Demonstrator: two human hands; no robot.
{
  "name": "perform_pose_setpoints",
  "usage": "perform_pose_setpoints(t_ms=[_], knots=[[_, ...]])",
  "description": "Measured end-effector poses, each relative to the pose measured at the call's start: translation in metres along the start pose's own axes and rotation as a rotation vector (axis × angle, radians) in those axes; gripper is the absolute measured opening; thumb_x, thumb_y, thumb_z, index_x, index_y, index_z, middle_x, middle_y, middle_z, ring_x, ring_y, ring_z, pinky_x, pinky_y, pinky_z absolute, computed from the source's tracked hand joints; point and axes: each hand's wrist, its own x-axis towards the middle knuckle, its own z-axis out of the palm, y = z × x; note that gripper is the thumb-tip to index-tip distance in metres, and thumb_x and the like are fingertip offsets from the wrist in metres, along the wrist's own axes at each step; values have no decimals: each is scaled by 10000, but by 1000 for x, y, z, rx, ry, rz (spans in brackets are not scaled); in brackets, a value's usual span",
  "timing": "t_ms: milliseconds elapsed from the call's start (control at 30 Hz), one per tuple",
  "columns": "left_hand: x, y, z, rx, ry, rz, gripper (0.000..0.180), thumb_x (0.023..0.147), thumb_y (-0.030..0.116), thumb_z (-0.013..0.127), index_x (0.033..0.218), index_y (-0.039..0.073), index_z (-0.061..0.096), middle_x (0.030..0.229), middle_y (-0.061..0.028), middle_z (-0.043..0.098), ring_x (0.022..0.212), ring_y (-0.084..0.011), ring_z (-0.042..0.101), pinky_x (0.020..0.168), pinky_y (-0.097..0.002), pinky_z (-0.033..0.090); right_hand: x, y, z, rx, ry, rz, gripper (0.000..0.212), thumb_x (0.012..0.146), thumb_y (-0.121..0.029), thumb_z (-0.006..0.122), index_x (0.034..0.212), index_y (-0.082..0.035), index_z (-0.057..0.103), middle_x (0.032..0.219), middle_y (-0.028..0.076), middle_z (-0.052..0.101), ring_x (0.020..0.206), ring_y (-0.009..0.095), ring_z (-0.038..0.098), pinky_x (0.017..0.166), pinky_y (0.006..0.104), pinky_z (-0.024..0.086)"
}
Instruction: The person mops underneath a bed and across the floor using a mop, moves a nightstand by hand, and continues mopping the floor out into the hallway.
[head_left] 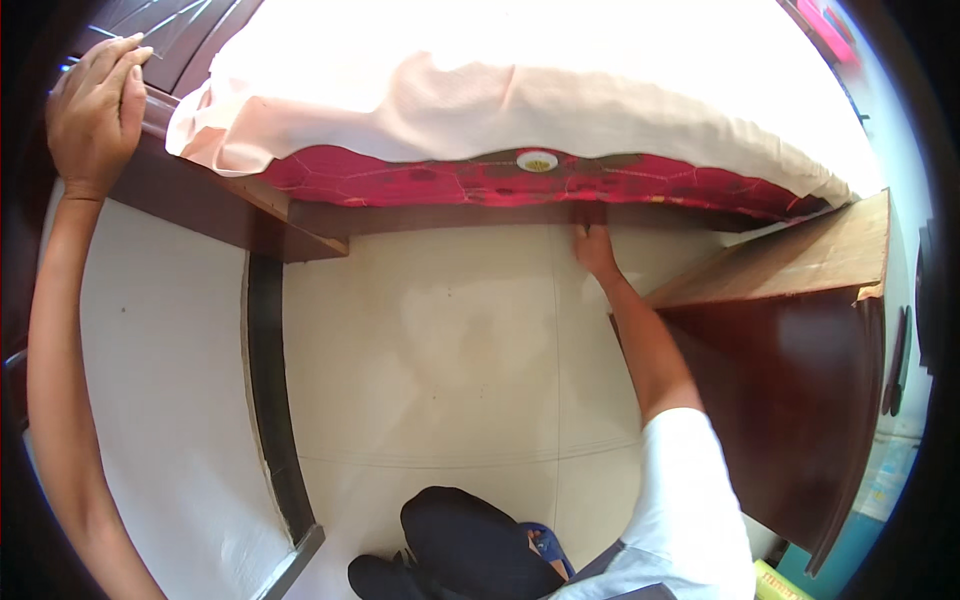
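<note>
Touching glossy wood (158, 112), upper left, my left fingers (108, 62) part slightly; whether my right fingers (584, 245) grip the flat bed rail (450, 217), I can't tell.

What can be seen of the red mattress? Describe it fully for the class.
Only a long side strip of the red mattress shows: fabric-looking, with darker patches and pale, stitch-like lines. A round, whitish disc sits near the middle of it. A pale pinkish sheet with a wavy hem covers its top. It lies above a dark brown bed board; the right hand is there, but contact with the mattress is unclear.
</note>
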Motion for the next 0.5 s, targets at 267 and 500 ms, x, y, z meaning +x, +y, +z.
perform_pose_setpoints(t_ms=[267,500], knots=[[8,11,-17,-30,-19,-83,197,813,137,451,911,81,611,1008,-26,586,957,-185,535,827,-296,395,-97,-14,-20,-219,47,163,292,859,-272,412,959,1,437,842,253,549,816,431,510,689,474,389],[8,22,-18,-18,-92,-142,197,810,160,460,921,83,605,1025,-9,576,997,-171,513,857,-296,369,-374,-20,-91,-216,-198,290,242,868,-194,421,1004,0,372,857,256,497,798,425,500,669,459,390]])
